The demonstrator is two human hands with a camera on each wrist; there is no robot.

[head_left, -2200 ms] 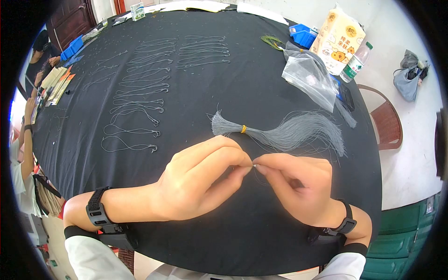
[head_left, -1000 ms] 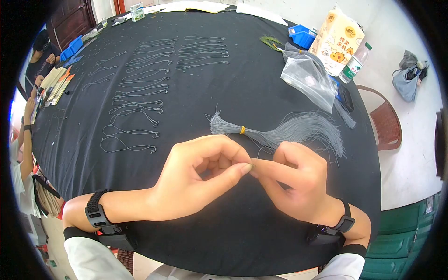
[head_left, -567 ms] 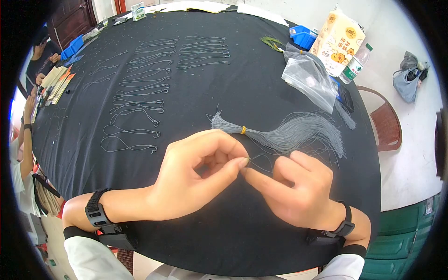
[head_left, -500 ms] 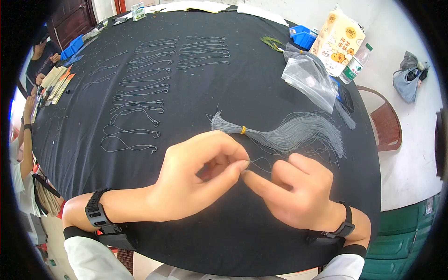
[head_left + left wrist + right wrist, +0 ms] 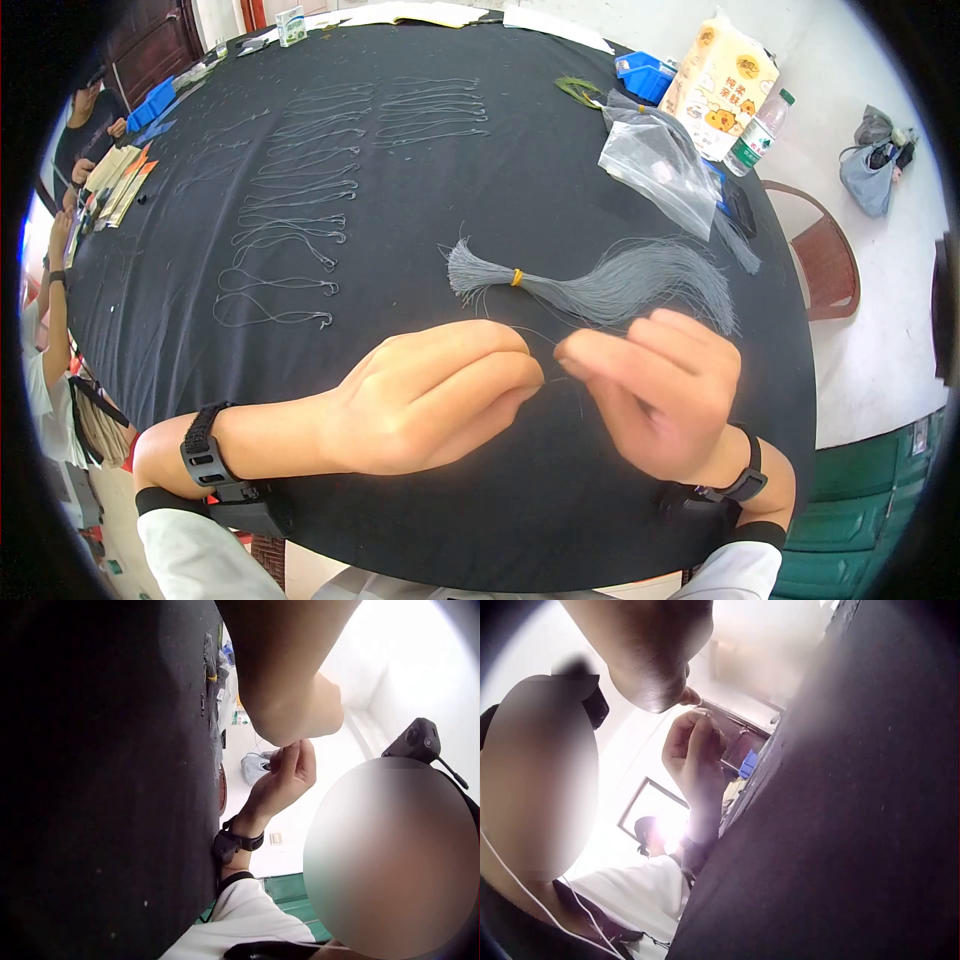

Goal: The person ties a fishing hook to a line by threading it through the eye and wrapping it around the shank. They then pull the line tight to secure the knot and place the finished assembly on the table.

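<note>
My left hand [image 5: 430, 400] is over the near part of the black table, thumb and fingertips pinched together on a thin grey line [image 5: 533, 333]. Facing it a short gap away, my right hand [image 5: 660, 395] pinches the line too and is slightly blurred. Fine strands arc between the two hands. What else sits inside the fingertips is hidden, also in both wrist views. Just beyond the hands lies a bundle of grey lines [image 5: 620, 285], bound by a yellow tie [image 5: 517, 277]. To the left, looped grey lines with small hook-shaped ends [image 5: 325, 319] lie in columns.
At the back right stand a tissue pack [image 5: 718, 90], a water bottle [image 5: 760, 135] and a blue bin [image 5: 645, 76], with a clear plastic bag [image 5: 660, 175] before them. Envelopes [image 5: 115, 185] lie at the left edge, near other people. A brown chair [image 5: 828, 262] stands at right.
The hands, fingertips together before, have moved apart, the right hand going right. My left hand has turned so its back faces up. The line now spans the gap.
</note>
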